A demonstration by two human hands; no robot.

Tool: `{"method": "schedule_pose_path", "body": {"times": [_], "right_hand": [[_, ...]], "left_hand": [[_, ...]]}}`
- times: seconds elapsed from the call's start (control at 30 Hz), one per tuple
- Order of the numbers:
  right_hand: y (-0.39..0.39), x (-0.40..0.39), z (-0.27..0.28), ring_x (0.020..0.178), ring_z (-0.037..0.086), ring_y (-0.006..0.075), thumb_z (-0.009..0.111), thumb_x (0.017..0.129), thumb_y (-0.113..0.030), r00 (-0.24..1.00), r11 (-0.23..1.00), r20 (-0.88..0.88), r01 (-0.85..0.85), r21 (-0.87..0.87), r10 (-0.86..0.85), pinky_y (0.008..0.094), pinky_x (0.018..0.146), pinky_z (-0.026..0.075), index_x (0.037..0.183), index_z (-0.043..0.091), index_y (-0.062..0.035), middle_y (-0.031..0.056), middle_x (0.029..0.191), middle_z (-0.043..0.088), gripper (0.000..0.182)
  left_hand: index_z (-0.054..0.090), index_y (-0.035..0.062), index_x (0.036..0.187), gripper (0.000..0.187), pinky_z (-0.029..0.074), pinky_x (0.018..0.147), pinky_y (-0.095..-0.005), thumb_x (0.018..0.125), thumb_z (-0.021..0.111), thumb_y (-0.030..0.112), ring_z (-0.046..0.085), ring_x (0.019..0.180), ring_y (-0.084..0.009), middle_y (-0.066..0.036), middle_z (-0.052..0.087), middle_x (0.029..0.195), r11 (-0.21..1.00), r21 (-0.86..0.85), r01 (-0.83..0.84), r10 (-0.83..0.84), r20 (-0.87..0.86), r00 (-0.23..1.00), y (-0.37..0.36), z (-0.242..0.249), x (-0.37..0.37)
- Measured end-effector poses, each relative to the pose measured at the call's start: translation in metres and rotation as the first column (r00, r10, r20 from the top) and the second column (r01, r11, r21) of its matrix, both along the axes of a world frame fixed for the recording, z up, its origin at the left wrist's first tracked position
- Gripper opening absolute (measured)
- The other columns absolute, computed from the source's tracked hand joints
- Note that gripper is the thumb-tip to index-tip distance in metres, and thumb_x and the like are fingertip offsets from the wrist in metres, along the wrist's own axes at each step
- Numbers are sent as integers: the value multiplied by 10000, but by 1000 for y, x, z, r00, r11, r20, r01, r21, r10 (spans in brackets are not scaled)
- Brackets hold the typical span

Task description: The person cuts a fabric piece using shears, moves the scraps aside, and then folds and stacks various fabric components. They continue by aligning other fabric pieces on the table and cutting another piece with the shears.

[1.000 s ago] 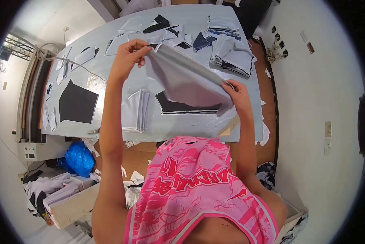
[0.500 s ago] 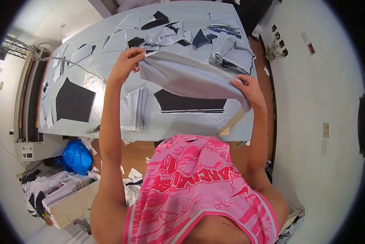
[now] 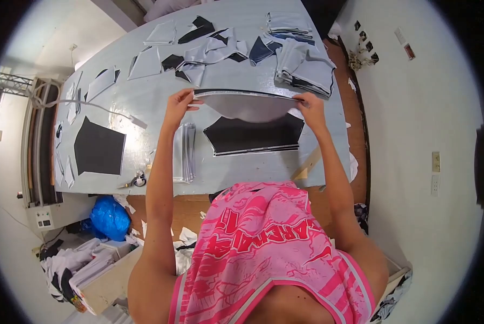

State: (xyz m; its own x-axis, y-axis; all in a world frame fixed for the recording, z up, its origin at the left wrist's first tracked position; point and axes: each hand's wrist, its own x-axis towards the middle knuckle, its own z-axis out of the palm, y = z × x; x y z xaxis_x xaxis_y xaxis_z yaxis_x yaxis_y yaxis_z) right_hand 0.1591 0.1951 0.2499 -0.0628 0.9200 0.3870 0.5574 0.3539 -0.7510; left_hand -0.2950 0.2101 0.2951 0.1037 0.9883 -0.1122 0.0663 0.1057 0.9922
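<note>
A pale grey fabric panel (image 3: 247, 107) with a dark upper edge is stretched between my two hands above the table. My left hand (image 3: 180, 109) pinches its left end, and my right hand (image 3: 311, 112) grips the right end. The panel's lower edge sags in a curve over a black fabric panel (image 3: 250, 137), which lies flat with a striped border along its near side. Left of that stands a pile of folded pale pieces (image 3: 185, 156), close to my left forearm.
Scissors (image 3: 138, 180) lie at the table's (image 3: 161, 116) near edge, beside another black panel (image 3: 99, 146). Folded pale stacks (image 3: 305, 67) sit at the back right. Cut pieces (image 3: 212, 54) are scattered at the back. A cable (image 3: 85, 101) crosses the left side.
Both hands have moved down and inward, bringing the panel lower and closer over the black one. It has turned so that its dark edge shows along the top.
</note>
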Motion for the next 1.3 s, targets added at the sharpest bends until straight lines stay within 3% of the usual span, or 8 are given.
{"method": "schedule_pose_path", "body": {"times": [0.17, 0.33, 0.4, 0.57, 0.9, 0.97, 1.07, 1.3], "right_hand": [[-27, -9, -30, 931, 630, 285, 734, 764, -1, 984, 980, 146, 73, 187, -101, 401, 840, 495, 937, 755, -97, 58, 949, 684, 199], [-48, -15, -114, 940, 632, 295, 710, 780, 9, 970, 991, 215, 99, 94, -117, 411, 841, 498, 920, 741, -88, 64, 966, 676, 173], [-57, -10, -158, 957, 627, 300, 696, 782, 3, 953, 992, 279, 127, -18, -117, 425, 849, 494, 920, 737, -95, 69, 972, 670, 174], [-73, -14, -167, 968, 615, 295, 699, 779, -13, 896, 986, 428, 157, -61, -116, 426, 869, 472, 938, 736, -101, 67, 975, 663, 185], [-92, 0, -159, 967, 609, 296, 689, 804, -42, 895, 989, 438, 129, -75, -84, 420, 858, 466, 930, 726, -97, 64, 962, 660, 142], [-97, 2, -168, 961, 605, 298, 682, 802, -54, 877, 989, 472, 134, -53, -94, 425, 843, 462, 921, 721, -97, 70, 952, 657, 132], [-105, -5, -140, 976, 606, 299, 665, 791, -55, 899, 989, 438, 81, -126, -18, 434, 857, 459, 921, 715, -87, 80, 951, 655, 143], [16, -106, -122, 956, 623, 322, 674, 819, -26, 955, 999, 292, -37, -40, 47, 413, 847, 494, 921, 704, -49, 104, 972, 669, 109]], "left_hand": [[644, -34, 1247, 299, 593, 860, -357, 1029, 552, 149, 706, 1050, -253, -112, 699, 1115, 998, -53, -13, 16, 58, 998, -33, -56, -6], [685, 8, 1238, 383, 565, 846, -326, 965, 677, 277, 683, 921, -175, -90, 707, 1075, 973, -227, 48, -15, 147, 989, -49, -150, 10], [724, 37, 1173, 342, 570, 783, -311, 924, 731, 272, 678, 865, -151, -76, 724, 1010, 869, -448, -208, 225, -17, 974, -50, -176, 30], [746, 32, 1013, 207, 548, 600, -296, 854, 799, 153, 657, 689, -129, -40, 721, 821, 900, -314, -301, 243, -211, 947, -61, -235, 38], [724, 32, 964, 172, 510, 553, -325, 807, 786, 69, 659, 612, -153, -70, 706, 724, 911, -224, -346, 223, -438, 871, -90, -243, 33], [731, 32, 961, 190, 528, 584, -367, 795, 788, 103, 691, 630, -210, -107, 718, 744, 969, -14, -247, 205, -516, 832, -95, -263, 25], [737, 43, 957, 188, 542, 664, -408, 801, 776, 141, 697, 725, -292, -132, 710, 792, 976, 0, -216, 169, -623, 764, -112, -237, 29], [707, 64, 929, 86, 516, 703, -452, 874, 703, 131, 653, 810, -346, -135, 653, 823, 943, 225, -244, 332, -645, 688, -127, -191, 36]]}}
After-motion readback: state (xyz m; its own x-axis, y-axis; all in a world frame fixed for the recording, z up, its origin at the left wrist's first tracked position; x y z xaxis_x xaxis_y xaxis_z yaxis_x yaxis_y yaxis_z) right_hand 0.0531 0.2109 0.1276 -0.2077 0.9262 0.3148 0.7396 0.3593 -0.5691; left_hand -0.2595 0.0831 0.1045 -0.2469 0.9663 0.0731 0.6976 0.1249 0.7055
